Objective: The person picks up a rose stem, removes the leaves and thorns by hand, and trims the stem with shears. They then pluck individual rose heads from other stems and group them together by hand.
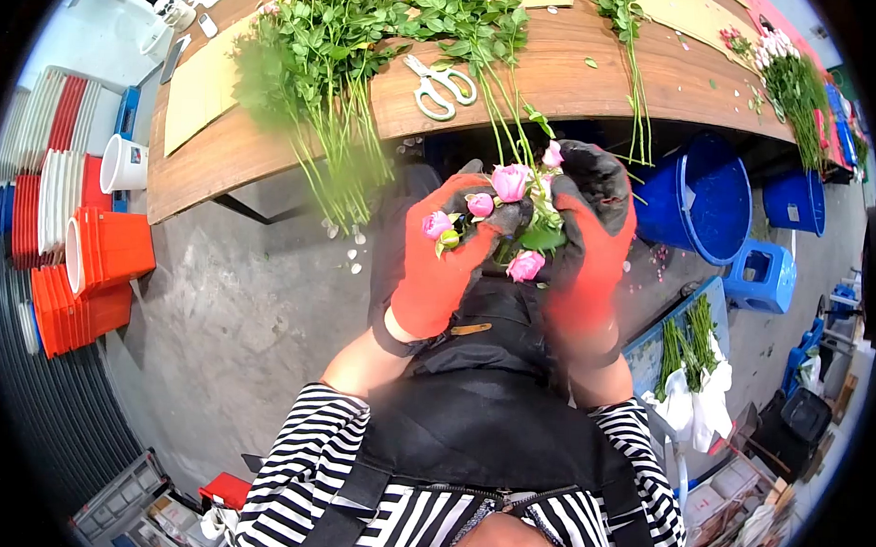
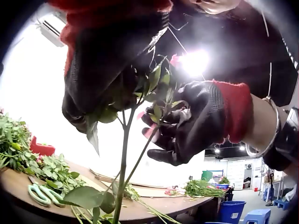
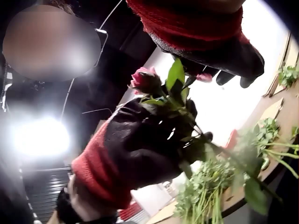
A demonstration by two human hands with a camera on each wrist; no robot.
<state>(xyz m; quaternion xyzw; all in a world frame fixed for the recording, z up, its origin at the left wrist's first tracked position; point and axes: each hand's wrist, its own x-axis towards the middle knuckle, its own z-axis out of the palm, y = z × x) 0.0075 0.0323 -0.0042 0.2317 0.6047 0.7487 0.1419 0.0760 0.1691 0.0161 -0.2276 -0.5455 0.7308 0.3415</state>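
My left hand [image 1: 436, 264], in a red glove with a black palm, grips a stem of pink spray roses [image 1: 510, 182] over my lap. Several blooms and a green bud [image 1: 449, 237] stick out around its fingers. In the left wrist view the leafy stem [image 2: 125, 154] runs down below that hand. My gloved right hand [image 1: 594, 216] is close at the other side of the blooms, its fingers loosely bent and spread. In the left wrist view, pink petals show beside the fingers of the right hand [image 2: 194, 121].
On the wooden table [image 1: 551, 85] lie bunches of leafy rose stems [image 1: 333, 96] and pale green-handled scissors [image 1: 437, 85]. Blue buckets [image 1: 696, 201] and a blue stool [image 1: 761, 275] stand at right. Orange bins [image 1: 111, 248] are stacked at left. Wrapped stems [image 1: 686, 359] sit near my right elbow.
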